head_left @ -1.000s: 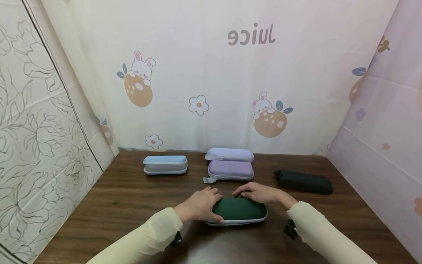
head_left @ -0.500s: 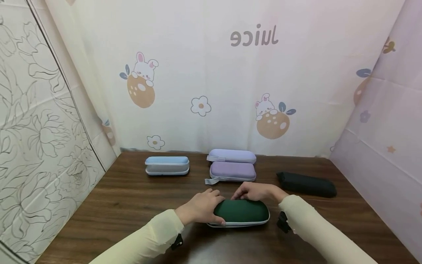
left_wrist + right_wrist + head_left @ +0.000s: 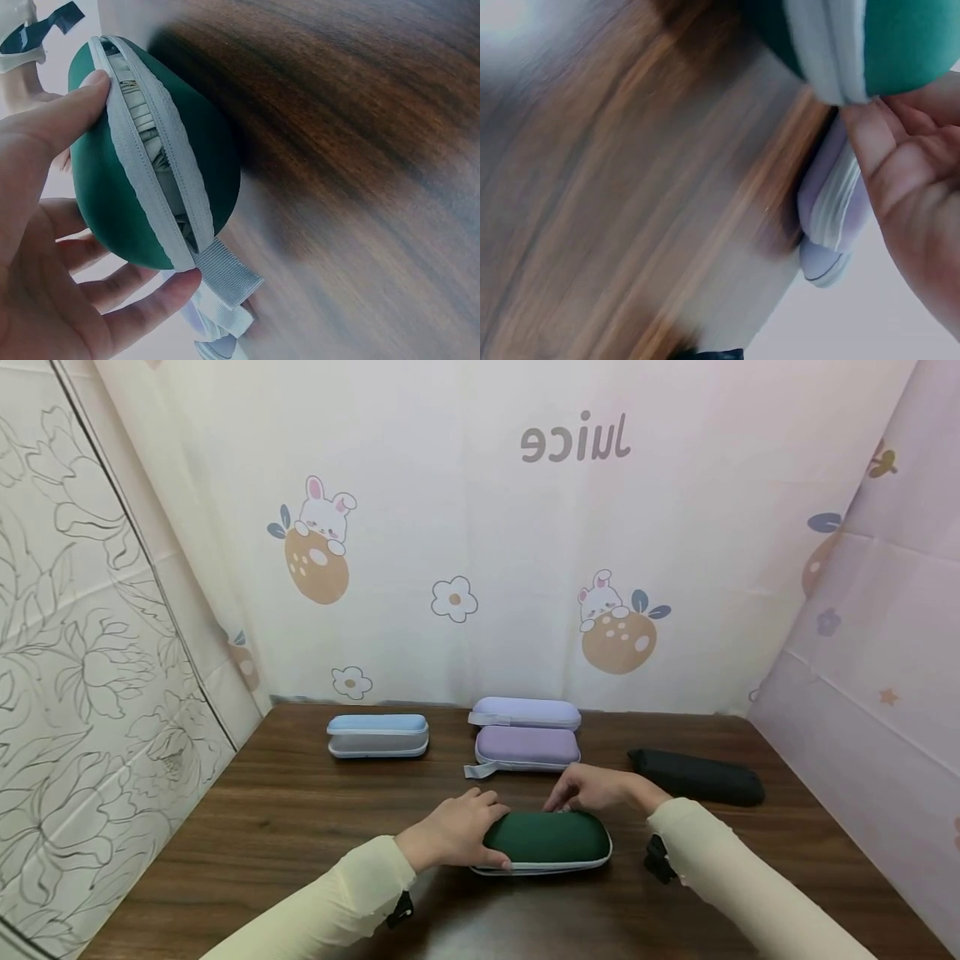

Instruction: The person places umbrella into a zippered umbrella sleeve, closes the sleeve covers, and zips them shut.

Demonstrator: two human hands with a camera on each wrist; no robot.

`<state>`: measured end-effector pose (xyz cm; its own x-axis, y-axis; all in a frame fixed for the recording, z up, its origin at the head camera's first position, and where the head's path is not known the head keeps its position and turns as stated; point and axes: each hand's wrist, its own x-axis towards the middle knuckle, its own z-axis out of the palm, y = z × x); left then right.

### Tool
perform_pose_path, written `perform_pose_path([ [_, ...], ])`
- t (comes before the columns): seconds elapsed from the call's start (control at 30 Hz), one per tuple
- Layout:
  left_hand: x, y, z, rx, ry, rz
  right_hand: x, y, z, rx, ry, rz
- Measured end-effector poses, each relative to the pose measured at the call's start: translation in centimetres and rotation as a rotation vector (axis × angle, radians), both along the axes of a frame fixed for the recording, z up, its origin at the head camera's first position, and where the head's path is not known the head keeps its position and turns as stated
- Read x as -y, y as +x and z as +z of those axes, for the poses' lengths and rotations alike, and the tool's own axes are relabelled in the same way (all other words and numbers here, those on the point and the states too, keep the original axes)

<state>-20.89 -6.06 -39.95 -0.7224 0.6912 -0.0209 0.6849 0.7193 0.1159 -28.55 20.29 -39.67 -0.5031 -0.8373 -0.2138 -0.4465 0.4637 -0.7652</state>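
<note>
Shifted rightward along the far edge of the green case (image 3: pixel 549 837) since 0.5 seconds ago, a person's right hand (image 3: pixel 594 787) pinches at its zip (image 3: pixel 829 52), pull hidden, while the left hand (image 3: pixel 459 828), fingers spread, grips the gaping end, apparently steadying it on the bench (image 3: pixel 300 827), before 2 purple cases (image 3: pixel 527 745).

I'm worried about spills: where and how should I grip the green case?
Probably grip the green case across its middle, from above, spanning both long sides: it lies flat and elongated. Keep it level; its zip gapes at the left end.
</note>
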Motion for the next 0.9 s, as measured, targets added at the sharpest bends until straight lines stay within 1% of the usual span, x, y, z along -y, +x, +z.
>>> perform_pose_path([
  [0.17,0.0,0.0,-0.1,0.001,-0.002,0.003,-0.6,0.1,-0.8,-0.125,-0.045,-0.059],
  [0.27,0.0,0.0,-0.2,-0.001,-0.005,0.007,-0.8,0.5,-1.1,-0.255,-0.052,-0.052],
  [0.37,0.1,0.0,-0.2,-0.001,-0.004,0.012,-1.2,0.9,-1.1,-0.416,-0.051,-0.011],
  [0.47,0.2,0.0,-0.2,0.0,0.0,0.02,-2.1,1.2,-1.1,-0.516,-0.03,-0.011],
  [0.5,0.2,0.0,-0.2,0.001,0.002,0.023,-2.5,1.3,-1.1,-0.539,-0.022,-0.018],
  [0.6,0.3,0.2,-0.2,0.002,0.001,0.035,-3.5,1.9,-1.3,-0.562,-0.011,-0.048],
  [0.73,0.3,0.4,0.0,0.002,-0.003,0.052,-4.2,3.0,-1.8,-0.625,-0.032,-0.09],
  [0.8,0.1,0.6,0.0,-0.004,-0.011,0.066,-4.3,3.7,-2.0,-0.663,-0.037,-0.143],
  [0.9,-0.2,0.9,0.1,-0.025,-0.018,0.089,-4.1,5.1,-2.1,-0.682,0.0,-0.282],
])
